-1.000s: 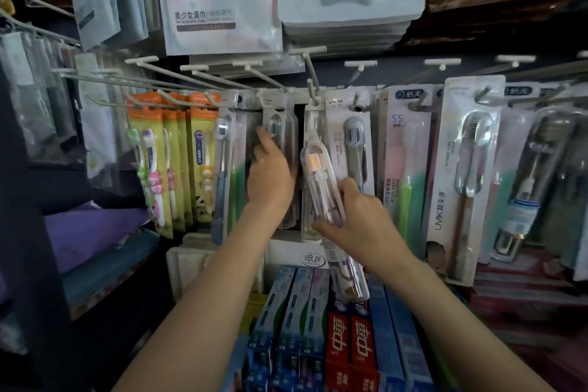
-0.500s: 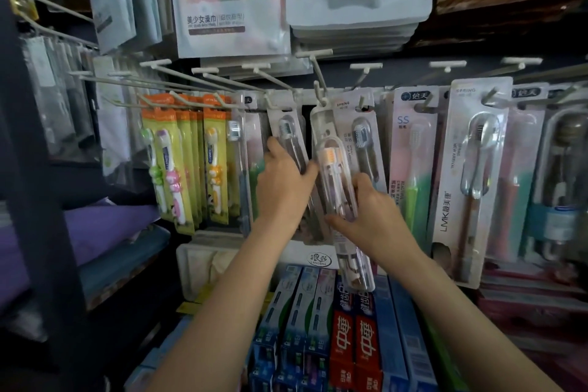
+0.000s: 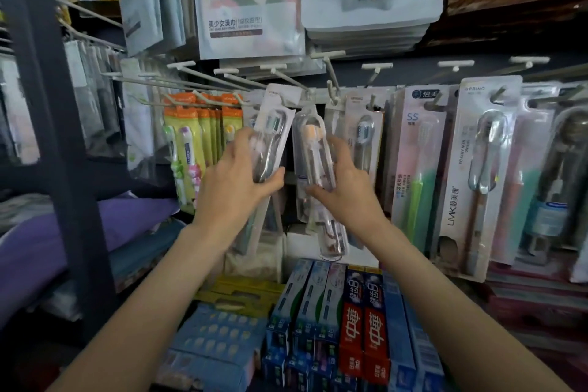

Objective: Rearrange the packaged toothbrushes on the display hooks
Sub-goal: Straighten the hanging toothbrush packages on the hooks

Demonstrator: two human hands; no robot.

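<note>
My left hand (image 3: 237, 180) grips a white-carded toothbrush pack (image 3: 273, 124) with a dark brush head, tilted left, its top still near the hooks (image 3: 331, 92). My right hand (image 3: 342, 181) holds a clear-cased toothbrush pack (image 3: 310, 149) with an orange brush head, hanging from a hook at centre. A second clear case (image 3: 332, 237) shows below my right hand. More packaged toothbrushes hang along the row: yellow-orange children's packs (image 3: 187, 143) at left, a pink SS pack (image 3: 416, 169) and a tall white LMK pack (image 3: 471, 181) at right.
Boxed toothpaste (image 3: 366, 321) stands in rows below the hooks. Packaged towels (image 3: 251, 0) hang above. A dark shelf upright (image 3: 57, 124) runs down the left, with folded purple cloth (image 3: 41, 245) beside it. Bare white hook arms (image 3: 191, 73) jut out at upper left.
My left hand has pulled the white-carded pack leftward and tilted it. The clear-cased pack now hangs more upright, and a dark gap has opened between the two packs.
</note>
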